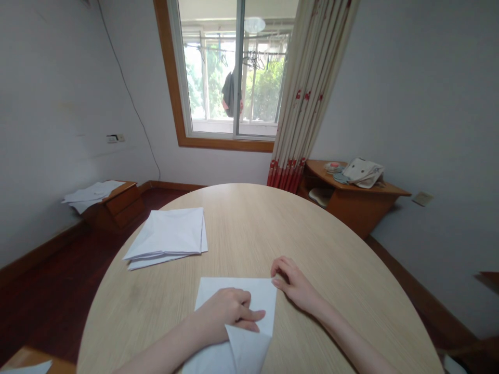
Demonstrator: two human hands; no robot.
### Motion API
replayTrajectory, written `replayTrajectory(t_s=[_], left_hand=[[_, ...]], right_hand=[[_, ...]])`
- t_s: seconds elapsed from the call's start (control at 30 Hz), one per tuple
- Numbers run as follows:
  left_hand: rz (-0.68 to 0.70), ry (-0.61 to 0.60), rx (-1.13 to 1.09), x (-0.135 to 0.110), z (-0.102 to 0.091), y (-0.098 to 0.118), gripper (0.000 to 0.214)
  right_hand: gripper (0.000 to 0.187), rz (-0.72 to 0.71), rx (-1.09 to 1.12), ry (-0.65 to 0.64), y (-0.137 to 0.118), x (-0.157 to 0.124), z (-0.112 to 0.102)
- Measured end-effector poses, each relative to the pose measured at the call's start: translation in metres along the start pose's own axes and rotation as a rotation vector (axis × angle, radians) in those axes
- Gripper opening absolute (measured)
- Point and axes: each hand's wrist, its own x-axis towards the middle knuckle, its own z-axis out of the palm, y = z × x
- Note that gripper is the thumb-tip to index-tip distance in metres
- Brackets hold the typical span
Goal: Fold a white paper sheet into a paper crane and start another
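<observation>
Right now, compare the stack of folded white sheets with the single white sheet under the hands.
The stack is several layers thick; the single sheet looks thinner. No hand touches the stack; the left hand lies on the sheet, the right hand at its edge. Both are white, on the table.

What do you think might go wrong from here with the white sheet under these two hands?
The white sheet lies loose on the smooth wooden table, and it might slide, since the right hand only touches its corner while the left hand rests on it. Its folded flap could spring back. The stack of folded white sheets sits close to the table edge and might get knocked off.
</observation>
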Motion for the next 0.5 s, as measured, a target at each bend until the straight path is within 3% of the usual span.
replayTrajectory(t_s=[0.5], left_hand=[[-0.006, -0.001, 0.168, -0.0009, 0.0003, 0.0014, 0.027]], right_hand=[[0.012, -0.01, -0.027, 0.14, 0.007, -0.0025, 0.0036]])
